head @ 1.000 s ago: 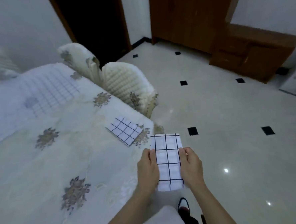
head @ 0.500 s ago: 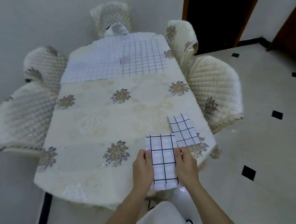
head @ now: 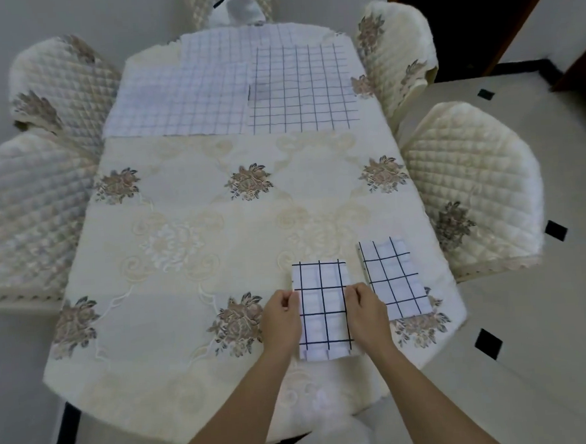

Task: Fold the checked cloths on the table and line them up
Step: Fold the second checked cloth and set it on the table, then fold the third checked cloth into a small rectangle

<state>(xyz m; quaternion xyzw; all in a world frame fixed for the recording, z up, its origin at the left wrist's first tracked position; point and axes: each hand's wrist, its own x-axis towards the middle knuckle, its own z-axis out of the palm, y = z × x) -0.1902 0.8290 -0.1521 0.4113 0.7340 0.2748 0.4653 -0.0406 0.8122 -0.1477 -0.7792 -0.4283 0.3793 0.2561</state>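
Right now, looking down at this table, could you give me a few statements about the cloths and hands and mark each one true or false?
1. Both hands, left hand and right hand, hold the folded cloth by its long sides. True.
2. A second folded cloth lies to its right. True.
3. The two folded cloths overlap. False: a strip of tablecloth shows between them.
4. The far end holds no cloths. False: unfolded checked cloths lie there.
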